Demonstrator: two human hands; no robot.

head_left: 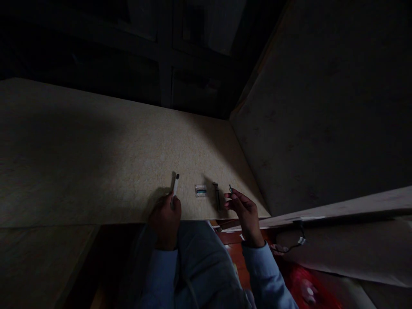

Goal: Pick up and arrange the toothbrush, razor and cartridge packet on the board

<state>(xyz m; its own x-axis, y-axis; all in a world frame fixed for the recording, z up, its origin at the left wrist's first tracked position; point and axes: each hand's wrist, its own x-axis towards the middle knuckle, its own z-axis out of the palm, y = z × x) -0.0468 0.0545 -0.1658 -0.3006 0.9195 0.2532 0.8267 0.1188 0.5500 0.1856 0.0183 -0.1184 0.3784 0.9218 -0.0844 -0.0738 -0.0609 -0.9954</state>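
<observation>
My left hand (166, 216) is closed around a slim white stick with a dark tip (176, 184), which points up and away from me over the table. I cannot make out its exact kind. In my right hand (243, 210), a small dark piece (230, 189) is pinched between thumb and fingertips; dimness hides its details. Between the hands lies a small clear case (201, 191) with a teal strip inside. To the right of it, near my right fingertips, rests a slim black tool (216, 196) with a wider head, shaped like a razor.
The pale mottled tabletop (96, 163) ends at its front edge just before my lap. A wall panel (322, 111) rises on the right, and a dark window frame (165, 77) stands behind. Below right are a black cable (291, 247) and a red fluffy thing (301, 279).
</observation>
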